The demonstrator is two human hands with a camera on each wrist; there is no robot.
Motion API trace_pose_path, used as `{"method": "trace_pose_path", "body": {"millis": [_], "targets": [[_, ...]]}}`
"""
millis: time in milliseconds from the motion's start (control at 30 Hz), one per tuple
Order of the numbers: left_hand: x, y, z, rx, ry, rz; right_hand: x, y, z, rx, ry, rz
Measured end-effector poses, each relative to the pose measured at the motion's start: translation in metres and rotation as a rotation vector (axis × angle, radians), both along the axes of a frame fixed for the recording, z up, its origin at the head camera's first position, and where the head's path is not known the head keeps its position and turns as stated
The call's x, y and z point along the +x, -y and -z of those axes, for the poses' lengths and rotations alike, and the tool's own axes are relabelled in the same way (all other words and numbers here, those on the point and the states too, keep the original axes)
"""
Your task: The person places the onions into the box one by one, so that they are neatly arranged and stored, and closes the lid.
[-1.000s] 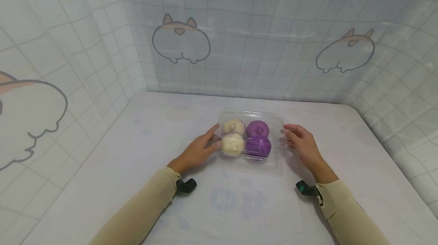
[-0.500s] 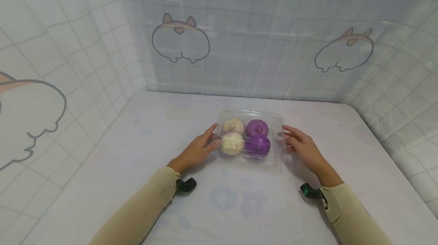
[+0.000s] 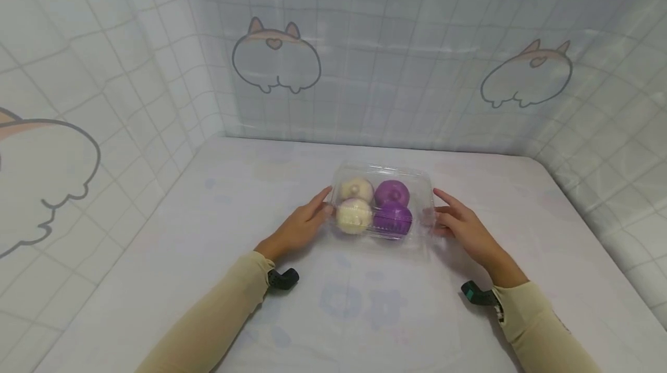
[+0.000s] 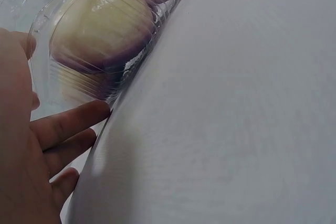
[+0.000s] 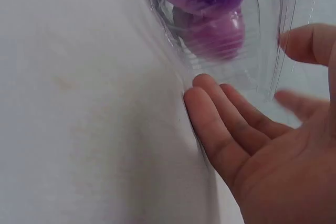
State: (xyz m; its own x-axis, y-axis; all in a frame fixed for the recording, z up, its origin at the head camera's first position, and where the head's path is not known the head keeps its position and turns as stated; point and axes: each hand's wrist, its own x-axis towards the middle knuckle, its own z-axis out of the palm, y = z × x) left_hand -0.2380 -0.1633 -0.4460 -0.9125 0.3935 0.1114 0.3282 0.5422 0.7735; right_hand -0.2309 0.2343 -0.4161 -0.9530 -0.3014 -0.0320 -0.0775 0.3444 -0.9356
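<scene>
A clear plastic clamshell box [image 3: 383, 171] sits on the table between my hands. Inside it are two cream-white round, onion-shaped pieces [image 3: 354, 216] on the left and two purple ones [image 3: 393, 219] on the right. My left hand [image 3: 298, 228] is at the box's left end, its fingers extended, with fingertips touching or very near the lower edge in the left wrist view. At the opposite end is my right hand [image 3: 471, 237]. Its fingers [image 5: 210, 116] are stretched out beside the lower edge, and the thumb [image 5: 310, 44] is near the rim. Neither hand curls around the box.
The table [image 3: 208, 280] is covered with a pale, faintly printed cloth. Grid-patterned curtains [image 3: 385, 101] with cartoon animal prints enclose its back and sides. A dark wrist-camera mount [image 3: 283, 279] sticks out from each sleeve.
My right hand has loosened from the box's right end, its fingers straightening and its wrist shifting slightly right and toward me. My left hand and the box have hardly moved.
</scene>
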Motion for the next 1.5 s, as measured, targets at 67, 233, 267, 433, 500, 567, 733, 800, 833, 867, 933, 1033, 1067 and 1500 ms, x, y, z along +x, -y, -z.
{"method": "trace_pose_path", "body": {"millis": [67,233,267,433,500,567,733,800,833,867,933,1033,1067,1500], "targets": [[0.000,0.000,-0.001,0.005,0.001,-0.001,0.002,0.001,0.000,-0.018,0.006,0.037],[-0.001,0.001,0.001,0.003,0.005,-0.008,0.006,0.004,0.001,-0.073,0.008,0.107],[-0.001,0.001,0.001,0.004,0.009,-0.011,0.007,0.004,0.001,-0.082,0.000,0.114],[0.000,0.001,0.000,0.006,0.032,-0.024,0.011,0.006,0.003,-0.101,-0.030,0.121],[0.001,0.001,0.000,0.006,0.035,-0.026,0.011,0.006,0.003,-0.097,-0.030,0.118],[0.001,0.001,-0.001,0.005,0.036,-0.027,0.012,0.006,0.002,-0.088,-0.024,0.113],[0.001,0.000,0.000,-0.007,0.021,-0.028,0.014,0.005,0.000,-0.068,0.001,0.069],[0.001,0.001,0.000,-0.004,0.014,-0.027,0.016,0.004,-0.001,-0.074,0.014,0.037],[0.001,0.001,0.000,-0.003,0.012,-0.029,0.016,0.004,-0.002,-0.079,0.022,0.024],[0.001,0.001,0.001,0.000,0.012,-0.032,0.017,0.004,-0.002,-0.084,0.031,0.013],[0.001,0.002,0.001,0.014,0.017,-0.034,0.018,0.004,-0.002,-0.097,0.049,-0.005],[0.001,0.002,0.001,0.023,0.030,-0.039,0.020,0.004,-0.003,-0.107,0.067,-0.022],[0.001,0.003,0.001,0.027,0.034,-0.037,0.021,0.004,-0.003,-0.113,0.072,-0.027],[0.002,0.003,0.000,0.065,0.031,-0.031,0.020,0.005,0.001,-0.186,0.081,-0.047]]}}
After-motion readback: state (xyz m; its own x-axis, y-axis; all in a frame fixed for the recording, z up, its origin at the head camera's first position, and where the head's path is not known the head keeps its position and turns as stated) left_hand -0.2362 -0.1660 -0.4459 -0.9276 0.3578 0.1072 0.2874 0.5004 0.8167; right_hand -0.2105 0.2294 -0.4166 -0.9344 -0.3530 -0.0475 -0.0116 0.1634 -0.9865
